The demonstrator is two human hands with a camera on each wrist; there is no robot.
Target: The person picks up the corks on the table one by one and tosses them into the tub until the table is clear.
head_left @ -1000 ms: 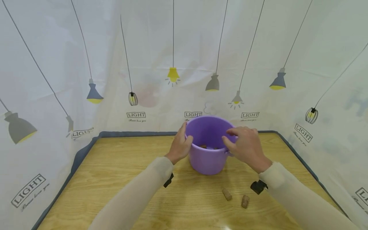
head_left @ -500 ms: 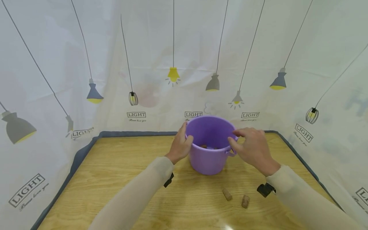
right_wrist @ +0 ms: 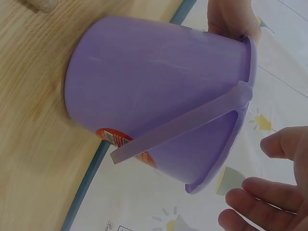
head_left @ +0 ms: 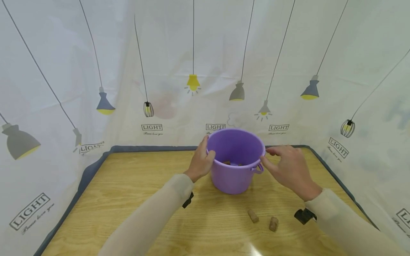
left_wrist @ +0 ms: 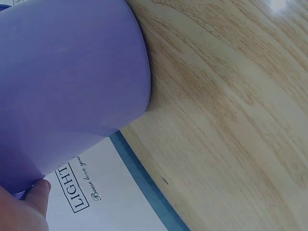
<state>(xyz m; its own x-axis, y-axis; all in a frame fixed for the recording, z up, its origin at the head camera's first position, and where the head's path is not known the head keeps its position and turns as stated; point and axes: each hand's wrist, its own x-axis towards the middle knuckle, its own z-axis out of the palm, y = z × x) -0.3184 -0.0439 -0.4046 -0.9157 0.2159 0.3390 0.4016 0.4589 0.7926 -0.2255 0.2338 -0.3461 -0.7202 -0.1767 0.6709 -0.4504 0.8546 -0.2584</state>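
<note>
A purple bucket (head_left: 232, 179) stands upright on the wooden table, its handle (right_wrist: 183, 126) hanging down the side. My left hand (head_left: 200, 163) grips the bucket's left rim, thumb over the edge. Just off the right rim, my right hand (head_left: 290, 170) holds nothing; the right wrist view has its loosely bent fingers (right_wrist: 262, 204) apart from the bucket. Small brown pieces (head_left: 226, 163), mostly hidden by the wall, lie inside the bucket. Two corks, a left one (head_left: 253, 216) and a right one (head_left: 273, 224), lie on the table in front of it.
The wooden table (head_left: 144, 192) is bordered by a dark blue edge (head_left: 153, 148). White sheets (head_left: 166, 53) printed with hanging lamps rise behind it and on both sides. A red label (right_wrist: 115, 137) is stuck to the bucket's side.
My right hand has moved right, from over the bucket's opening to outside its rim, uncovering the handle's end. My left hand, the bucket and the two corks have stayed in place.
</note>
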